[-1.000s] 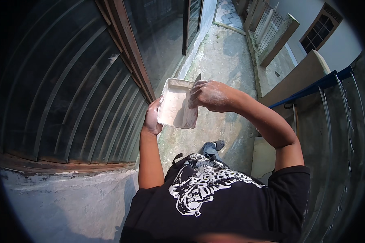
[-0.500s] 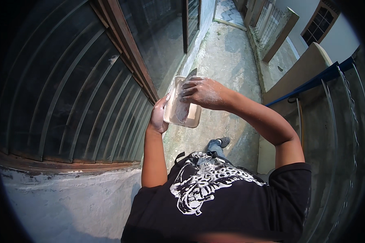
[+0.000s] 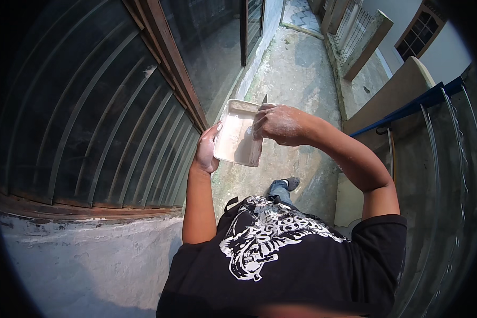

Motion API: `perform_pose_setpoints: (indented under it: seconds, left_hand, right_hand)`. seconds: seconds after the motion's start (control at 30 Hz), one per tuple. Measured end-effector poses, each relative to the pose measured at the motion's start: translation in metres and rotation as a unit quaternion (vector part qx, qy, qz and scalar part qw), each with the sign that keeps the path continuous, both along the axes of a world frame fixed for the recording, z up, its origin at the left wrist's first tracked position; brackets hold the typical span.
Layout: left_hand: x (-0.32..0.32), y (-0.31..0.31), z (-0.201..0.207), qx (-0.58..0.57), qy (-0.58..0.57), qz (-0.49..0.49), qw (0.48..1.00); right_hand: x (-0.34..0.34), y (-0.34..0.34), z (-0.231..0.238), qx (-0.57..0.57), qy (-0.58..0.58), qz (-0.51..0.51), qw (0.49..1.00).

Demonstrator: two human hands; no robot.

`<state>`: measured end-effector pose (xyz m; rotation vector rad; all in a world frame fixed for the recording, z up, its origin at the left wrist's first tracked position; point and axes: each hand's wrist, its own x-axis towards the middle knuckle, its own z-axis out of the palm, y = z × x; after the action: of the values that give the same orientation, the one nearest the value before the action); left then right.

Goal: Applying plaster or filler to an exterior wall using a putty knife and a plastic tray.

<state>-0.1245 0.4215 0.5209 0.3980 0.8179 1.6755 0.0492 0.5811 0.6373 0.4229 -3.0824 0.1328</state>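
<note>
My left hand grips the left edge of a white rectangular tray smeared with pale paste, held at chest height beside a window. My right hand, dusted white, is closed around a thin tool whose dark tip sticks up above the tray's far rim. The hand rests over the tray's right side. How much of the tool lies in the tray is hidden by the hand.
A dark window with curved metal bars and a brown wooden frame is at my left. Below it runs a rough white sill. A narrow concrete alley lies far below, and a blue bar stands at the right.
The tray has tipped from nearly edge-on half a second ago back to face up. My right hand has shifted slightly right over it.
</note>
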Motion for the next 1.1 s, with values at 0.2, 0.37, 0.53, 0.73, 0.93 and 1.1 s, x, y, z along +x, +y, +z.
perform_pose_setpoints:
  seconds: [0.2, 0.37, 0.53, 0.73, 0.93, 1.1]
  left_hand:
    - [0.0, 0.0, -0.004, 0.013, 0.006, 0.02, 1.0]
    - [0.003, 0.002, -0.004, -0.007, 0.034, 0.034, 0.999]
    - [0.003, -0.008, 0.002, 0.019, -0.007, 0.014, 1.0]
    - [0.0, -0.007, 0.006, 0.023, -0.015, 0.01, 1.0]
    - [-0.009, -0.01, -0.01, 0.025, -0.022, 0.019, 0.999]
    - [-0.007, -0.003, -0.005, 0.018, -0.017, 0.007, 1.0]
  right_hand:
    - [-0.012, -0.001, -0.006, 0.004, 0.057, 0.021, 0.998]
    - [-0.024, -0.013, 0.001, 0.032, 0.084, 0.039, 0.995]
    - [-0.03, -0.015, 0.009, 0.016, 0.09, 0.013, 0.996]
    - [-0.024, -0.014, -0.015, 0.057, 0.133, 0.022, 0.989]
    - [-0.013, -0.014, 0.001, 0.046, 0.016, 0.024, 0.999]
    - [-0.003, -0.005, 0.009, 0.068, 0.016, -0.004, 0.998]
